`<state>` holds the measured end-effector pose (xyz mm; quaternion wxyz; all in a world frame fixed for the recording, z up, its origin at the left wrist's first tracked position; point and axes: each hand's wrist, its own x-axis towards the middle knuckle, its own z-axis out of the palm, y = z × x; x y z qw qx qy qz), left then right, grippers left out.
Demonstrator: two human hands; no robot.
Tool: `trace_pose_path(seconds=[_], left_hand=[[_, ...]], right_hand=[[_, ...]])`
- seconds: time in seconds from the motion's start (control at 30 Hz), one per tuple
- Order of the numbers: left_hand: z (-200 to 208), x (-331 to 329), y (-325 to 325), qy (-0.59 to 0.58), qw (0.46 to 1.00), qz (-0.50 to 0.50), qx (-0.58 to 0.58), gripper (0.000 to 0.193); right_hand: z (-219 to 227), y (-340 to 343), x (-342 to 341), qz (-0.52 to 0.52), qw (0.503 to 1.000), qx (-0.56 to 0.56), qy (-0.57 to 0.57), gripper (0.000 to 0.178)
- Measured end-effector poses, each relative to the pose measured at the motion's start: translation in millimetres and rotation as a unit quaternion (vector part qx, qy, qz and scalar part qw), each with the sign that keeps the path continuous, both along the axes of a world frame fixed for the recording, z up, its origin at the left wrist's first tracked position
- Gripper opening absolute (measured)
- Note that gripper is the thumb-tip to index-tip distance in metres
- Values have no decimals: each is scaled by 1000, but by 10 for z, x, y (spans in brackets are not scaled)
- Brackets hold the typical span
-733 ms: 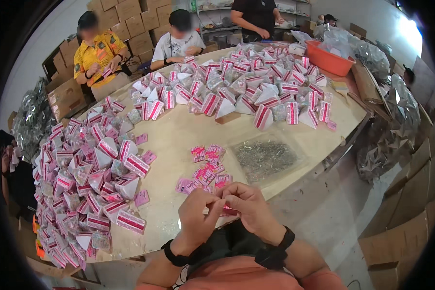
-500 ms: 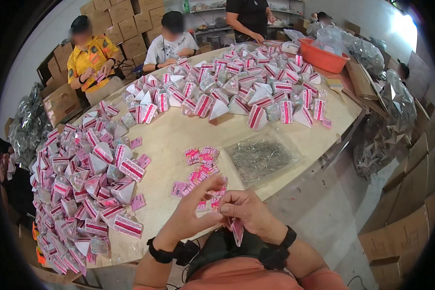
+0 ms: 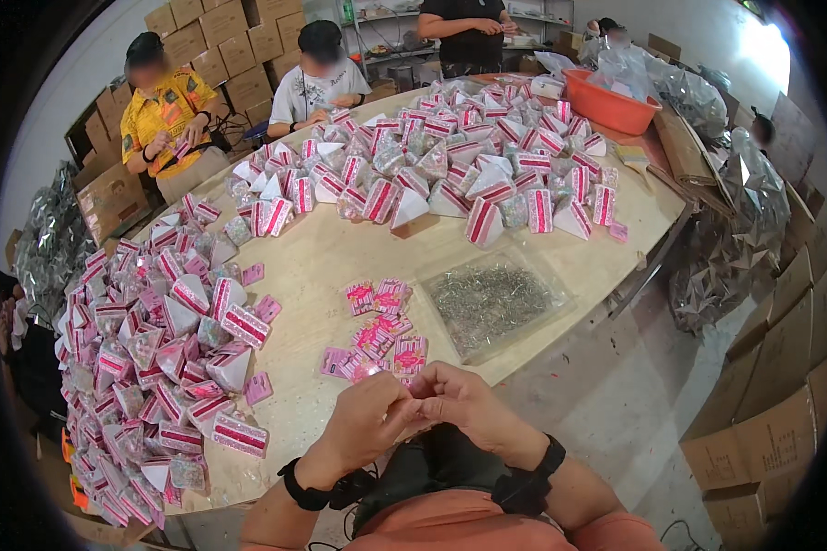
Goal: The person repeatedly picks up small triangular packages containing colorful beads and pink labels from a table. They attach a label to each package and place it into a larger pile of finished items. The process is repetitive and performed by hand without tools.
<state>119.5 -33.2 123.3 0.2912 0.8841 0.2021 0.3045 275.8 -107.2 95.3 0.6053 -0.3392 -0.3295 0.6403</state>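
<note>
My left hand [image 3: 368, 413] and my right hand [image 3: 464, 409] meet at the fingertips just off the near table edge, above my lap. Both are closed in a pinch, and the fingers cover whatever is between them. Just beyond the knuckles, several small pink printed cards [image 3: 381, 333] lie in a loose cluster on the table. To their right sits a shallow clear tray [image 3: 443, 342] holding a tangle of thin metal pieces [image 3: 492, 298].
Clear-wrapped, pink-and-white wedge-shaped packs are heaped at left [image 3: 161, 354] and across the far side [image 3: 423, 165]. An orange basin [image 3: 609, 108] stands at back right. Cardboard boxes [image 3: 753, 441] line the right. Three people work beyond the table; others are partly visible at far right.
My left hand, spread half a second ago, has come in to the right hand and closed. The pink card hanging from my right hand is hidden now.
</note>
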Motion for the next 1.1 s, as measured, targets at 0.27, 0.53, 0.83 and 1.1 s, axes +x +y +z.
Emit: trace_pose_path(seconds=[0.27,0.53,0.83,1.1], left_hand=[[-141,92,-86,-55,955,38,-290,16],[-445,46,-120,-58,946,62,-313,19],[-719,73,-35,305,938,113,122,77],[-732,412,422,296,938,126,128,79]], right_hand=[[-18,-99,-66,-134,940,76,-303,13],[-191,-151,84,-183,746,193,-610,18],[-277,-306,456,-212,855,46,-471,15],[-476,-343,548,-229,905,-16,-358,14]])
